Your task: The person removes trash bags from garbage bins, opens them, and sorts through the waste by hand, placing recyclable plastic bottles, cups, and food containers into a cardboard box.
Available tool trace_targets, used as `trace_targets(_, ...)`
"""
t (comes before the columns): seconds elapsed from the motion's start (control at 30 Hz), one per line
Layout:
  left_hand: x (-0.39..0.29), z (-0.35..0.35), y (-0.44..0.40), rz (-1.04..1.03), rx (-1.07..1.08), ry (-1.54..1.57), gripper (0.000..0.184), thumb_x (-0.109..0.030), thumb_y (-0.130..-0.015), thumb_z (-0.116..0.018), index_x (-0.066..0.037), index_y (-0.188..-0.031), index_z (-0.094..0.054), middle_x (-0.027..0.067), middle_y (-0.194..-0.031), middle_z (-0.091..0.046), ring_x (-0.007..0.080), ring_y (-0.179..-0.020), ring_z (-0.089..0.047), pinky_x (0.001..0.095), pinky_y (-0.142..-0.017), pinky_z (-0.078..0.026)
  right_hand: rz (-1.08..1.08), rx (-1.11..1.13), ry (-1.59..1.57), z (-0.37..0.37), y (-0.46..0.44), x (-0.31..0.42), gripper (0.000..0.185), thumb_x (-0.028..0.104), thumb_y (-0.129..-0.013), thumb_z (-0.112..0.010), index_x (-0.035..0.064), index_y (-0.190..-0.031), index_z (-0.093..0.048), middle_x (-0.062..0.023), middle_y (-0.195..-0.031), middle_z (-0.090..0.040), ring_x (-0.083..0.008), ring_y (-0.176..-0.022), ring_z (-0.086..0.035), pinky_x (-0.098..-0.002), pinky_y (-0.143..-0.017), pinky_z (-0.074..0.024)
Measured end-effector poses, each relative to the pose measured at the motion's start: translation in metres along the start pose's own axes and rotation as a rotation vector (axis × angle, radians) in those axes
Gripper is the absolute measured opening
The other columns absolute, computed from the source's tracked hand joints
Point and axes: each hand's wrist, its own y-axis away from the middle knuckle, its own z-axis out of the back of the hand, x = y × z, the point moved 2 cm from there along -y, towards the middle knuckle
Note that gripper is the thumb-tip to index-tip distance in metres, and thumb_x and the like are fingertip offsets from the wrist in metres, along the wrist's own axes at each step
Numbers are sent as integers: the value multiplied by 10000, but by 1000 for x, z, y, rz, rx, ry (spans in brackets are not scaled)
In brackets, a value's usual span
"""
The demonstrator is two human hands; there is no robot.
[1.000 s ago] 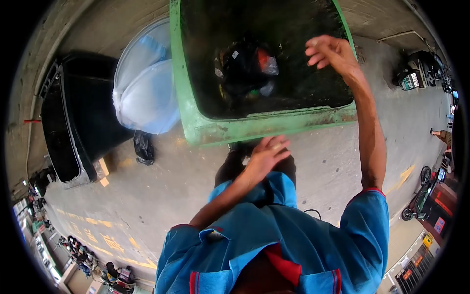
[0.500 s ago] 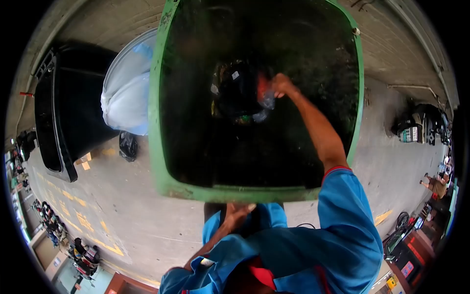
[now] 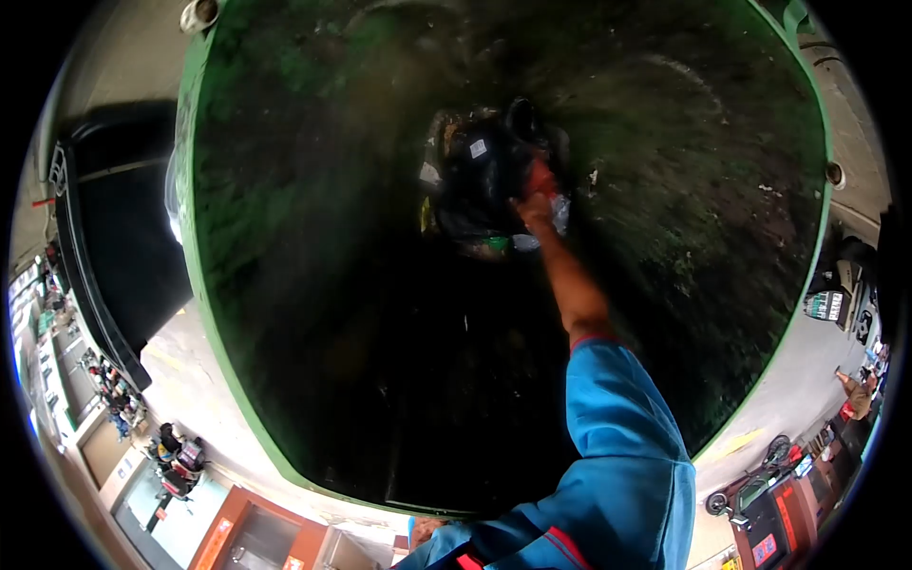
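A large green bin (image 3: 195, 190) gapes below me, its inner walls dark and stained. At its bottom lies a full black rubbish bag (image 3: 470, 185) with a small white label, and bits of litter surround it. My right hand (image 3: 535, 214) reaches deep inside, fingers closed on a red piece of plastic (image 3: 540, 178) beside the bag. Clear crumpled plastic (image 3: 560, 215) shows just right of that hand. At the bin's near rim is my left hand (image 3: 427, 529), mostly hidden by the rim and my sleeve; its fingers do not show.
Left of the green bin stands a black wheeled bin (image 3: 123, 237). The edge of a pale bag (image 3: 172, 195) shows between them. Parked motorbikes (image 3: 179, 461) stand at the lower left, and a bicycle (image 3: 750, 480) at the lower right. A person (image 3: 858, 392) is far off to the right.
My head has come closer over the bin, so its opening fills more of the view. My right arm reaches further down, the red plastic now against the black bag. The left hand is now mostly hidden.
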Motion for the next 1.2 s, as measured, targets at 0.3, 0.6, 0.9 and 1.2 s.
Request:
trace_targets(0.3, -5, -9, 3, -14, -66, -31, 527, -78, -685, -809, -27, -1151, -568, 105, -1054, -633, 227, -990, -599, 365, -851, -498, 118, 17, 9, -18, 21, 22, 279, 233, -751, -672, 76, -980, -687, -175, -941, -693, -336, -957, -658, -459, -846, -508)
trace_targets(0.6, 3, 3, 19, -95, -13, -77, 501, -91, -686, -828, -28, -1125, -593, 108, -1050, -646, 228, -998, -605, 371, -864, -501, 153, -47, -46, 4, 79, 57, 236, 222, -756, -668, 62, -928, -688, -238, -951, -663, -422, -929, -636, -495, -812, -513)
trace_targets(0.9, -13, 30, 39, -203, 69, -273, 513, -115, -672, -860, -35, -1113, -611, 128, -1053, -655, 254, -1010, -609, 389, -897, -503, 136, -52, -396, 157, 106, 119, 257, 260, -782, -688, 36, -713, -582, -106, -615, -598, -243, -493, -601, -368, -483, -495)
trace_targets(1.2, -40, 129, 10, -429, 354, -320, 468, -179, -784, -783, 33, -1160, -601, 201, -1107, -649, 292, -1042, -618, 419, -957, -479, 359, -43, -736, 306, 297, 228, 147, 156, -867, -635, 60, -777, -569, 24, -609, -457, -75, -438, -429, -250, -363, -343)
